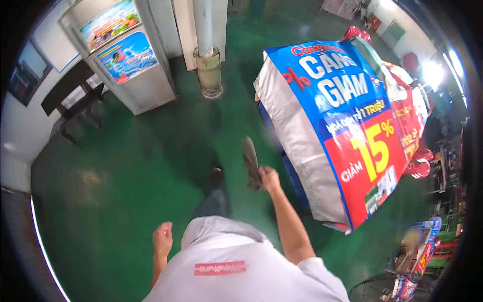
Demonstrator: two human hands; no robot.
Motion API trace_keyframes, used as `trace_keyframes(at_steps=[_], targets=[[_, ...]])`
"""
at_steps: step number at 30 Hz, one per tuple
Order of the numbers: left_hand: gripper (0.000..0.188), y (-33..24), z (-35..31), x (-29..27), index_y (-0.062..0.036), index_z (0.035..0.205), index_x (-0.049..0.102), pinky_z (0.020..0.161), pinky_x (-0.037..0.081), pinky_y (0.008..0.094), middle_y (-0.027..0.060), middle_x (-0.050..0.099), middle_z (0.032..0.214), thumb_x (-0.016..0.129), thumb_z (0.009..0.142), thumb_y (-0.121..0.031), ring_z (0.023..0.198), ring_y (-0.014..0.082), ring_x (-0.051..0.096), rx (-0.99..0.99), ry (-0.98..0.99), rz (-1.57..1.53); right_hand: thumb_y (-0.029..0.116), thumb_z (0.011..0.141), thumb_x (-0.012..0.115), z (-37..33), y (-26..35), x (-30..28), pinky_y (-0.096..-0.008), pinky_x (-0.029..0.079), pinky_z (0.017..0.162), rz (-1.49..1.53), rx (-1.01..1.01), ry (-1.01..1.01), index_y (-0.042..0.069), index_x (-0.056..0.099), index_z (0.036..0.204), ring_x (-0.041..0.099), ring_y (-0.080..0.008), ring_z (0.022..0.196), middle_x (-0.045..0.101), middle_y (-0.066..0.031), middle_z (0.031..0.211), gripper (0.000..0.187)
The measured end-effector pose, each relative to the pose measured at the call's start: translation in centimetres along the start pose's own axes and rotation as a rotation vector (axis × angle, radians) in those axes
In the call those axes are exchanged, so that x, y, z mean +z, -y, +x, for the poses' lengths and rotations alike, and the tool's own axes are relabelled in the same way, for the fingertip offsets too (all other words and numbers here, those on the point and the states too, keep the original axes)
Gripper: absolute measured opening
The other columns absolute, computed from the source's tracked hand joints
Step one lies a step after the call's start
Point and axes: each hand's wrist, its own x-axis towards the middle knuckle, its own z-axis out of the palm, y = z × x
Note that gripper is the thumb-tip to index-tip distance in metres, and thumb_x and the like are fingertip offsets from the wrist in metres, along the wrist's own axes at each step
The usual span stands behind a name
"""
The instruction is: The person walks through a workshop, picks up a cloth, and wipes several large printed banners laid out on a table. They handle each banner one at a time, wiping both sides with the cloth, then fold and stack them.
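Note:
My right hand (268, 177) is stretched forward and grips a flat, dark grey-brown piece (250, 160) that looks like a rag or a worn sole; it is blurred. It hovers over the green floor, just left of a large stack covered by a blue, red and grey printed tarpaulin (336, 132). My left hand (162, 237) hangs at my side by my white shirt, fingers curled into a loose fist, holding nothing. One of my feet in a dark shoe (216, 177) steps forward on the floor.
A grey cabinet-like cooler (126, 60) with colourful posters stands at the back left, beside a dark table and chair (75, 100). A white pipe on a concrete base (207, 65) rises at the back centre. Shelves with colourful goods (422, 251) fill the lower right.

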Motion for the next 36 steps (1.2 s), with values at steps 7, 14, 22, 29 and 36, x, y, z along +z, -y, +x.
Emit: trace_keyframes(at_steps=[7,14,22,29,36], targets=[[0.020,-38.7,48.7,-4.8,-0.0007,0.110,0.063,0.083,0.050,0.0388,0.0151,0.067,0.104,0.051,0.095,-0.006,0.096,0.0325,0.064,0.879,-0.221,0.027,0.030,0.096,0.056,29.7,21.4,-9.7,-0.0353,0.041,0.055,0.742,0.119,-0.056,0.005,0.058,0.076,0.055,-0.0188,0.059,0.063,-0.0027,0.069,0.032],[0.018,-72.3,75.9,7.6,-0.0073,0.105,0.065,0.079,0.051,0.0391,0.0117,0.067,0.101,0.057,0.088,-0.004,0.091,0.0299,0.064,1.350,0.077,-0.227,0.026,0.089,0.063,56.0,26.6,-18.3,-0.0274,0.051,0.070,1.360,-0.136,-0.143,-0.003,0.064,0.096,0.066,-0.0180,0.078,0.069,-0.0121,0.088,0.030],[0.035,-68.0,105.2,22.0,-0.0077,0.118,0.061,0.094,0.046,0.0427,0.0159,0.061,0.117,0.063,0.087,-0.024,0.111,0.0344,0.058,0.727,0.757,0.363,0.023,0.095,0.060,91.2,30.6,-20.2,-0.0233,0.047,0.074,1.345,0.028,-0.091,0.002,0.064,0.096,0.060,-0.0088,0.082,0.067,-0.0027,0.090,0.022],[0.031,-82.8,135.0,28.3,-0.0078,0.114,0.064,0.090,0.049,0.0396,0.0153,0.067,0.110,0.061,0.087,-0.022,0.104,0.0323,0.062,0.646,0.732,0.284,0.035,0.091,0.062,120.7,30.4,-19.8,-0.0251,0.048,0.071,1.323,0.083,-0.240,0.002,0.062,0.098,0.061,-0.0124,0.081,0.065,-0.0048,0.089,0.033],[0.028,-120.2,165.9,34.4,-0.0054,0.118,0.063,0.084,0.052,0.0312,0.0081,0.069,0.109,0.054,0.098,-0.023,0.099,0.0162,0.066,0.940,0.691,-0.342,0.014,0.091,0.056,149.4,28.6,-21.8,-0.0300,0.053,0.074,0.699,0.189,-1.067,-0.002,0.062,0.106,0.064,-0.0225,0.076,0.064,-0.0092,0.081,0.022]])
